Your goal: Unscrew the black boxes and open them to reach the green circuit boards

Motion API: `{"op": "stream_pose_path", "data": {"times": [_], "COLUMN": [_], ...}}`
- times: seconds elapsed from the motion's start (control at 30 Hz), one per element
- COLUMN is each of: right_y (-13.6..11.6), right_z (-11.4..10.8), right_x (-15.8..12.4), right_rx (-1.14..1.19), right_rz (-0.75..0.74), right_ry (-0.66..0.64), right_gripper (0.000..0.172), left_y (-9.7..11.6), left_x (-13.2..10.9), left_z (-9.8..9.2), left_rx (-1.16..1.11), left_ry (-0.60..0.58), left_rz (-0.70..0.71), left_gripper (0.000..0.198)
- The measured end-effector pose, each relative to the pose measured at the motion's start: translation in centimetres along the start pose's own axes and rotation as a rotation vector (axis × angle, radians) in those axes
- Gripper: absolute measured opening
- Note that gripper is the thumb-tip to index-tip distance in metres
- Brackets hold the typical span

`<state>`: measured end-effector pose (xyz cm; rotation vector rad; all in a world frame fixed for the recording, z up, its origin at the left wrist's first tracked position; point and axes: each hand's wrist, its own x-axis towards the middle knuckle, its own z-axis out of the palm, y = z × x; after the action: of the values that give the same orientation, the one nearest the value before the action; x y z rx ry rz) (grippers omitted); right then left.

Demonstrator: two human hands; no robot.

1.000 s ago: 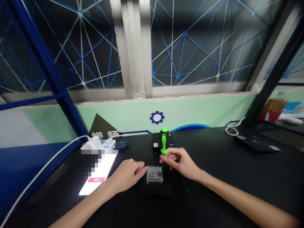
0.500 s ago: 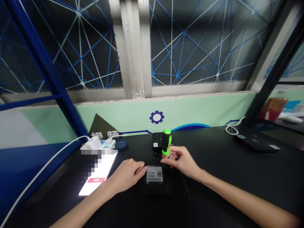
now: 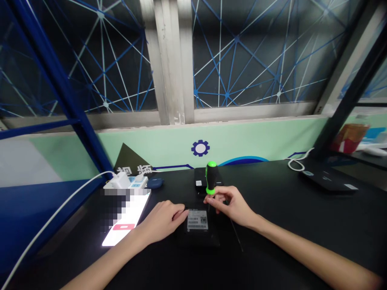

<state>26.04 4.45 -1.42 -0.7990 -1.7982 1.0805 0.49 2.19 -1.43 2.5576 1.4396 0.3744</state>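
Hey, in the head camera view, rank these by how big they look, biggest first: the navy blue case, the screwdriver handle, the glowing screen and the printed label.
1. Glowing screen
2. Screwdriver handle and printed label: too alike to rank
3. Navy blue case

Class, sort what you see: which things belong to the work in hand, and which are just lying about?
In the work:
screwdriver in the right hand
labelled black device at the left hand

Lying about:
lit screen
power strip
dark blue case
black box behind
flat black device, right
thin rod, apparently
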Motion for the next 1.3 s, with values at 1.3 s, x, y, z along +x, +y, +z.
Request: {"op": "stream_pose_path", "data": {"times": [1.3], "right_y": [0.4], "right_z": [0.1], "right_x": [0.2], "right_rx": [0.098], "right_rz": [0.027], "right_ry": [0.033], "right_gripper": [0.031], "left_y": [0.6], "left_x": [-0.3], "left_z": [-0.8], "left_rx": [0.068], "left_ry": [-0.05], "left_rz": [-0.003], "left_gripper": [0.021]}}
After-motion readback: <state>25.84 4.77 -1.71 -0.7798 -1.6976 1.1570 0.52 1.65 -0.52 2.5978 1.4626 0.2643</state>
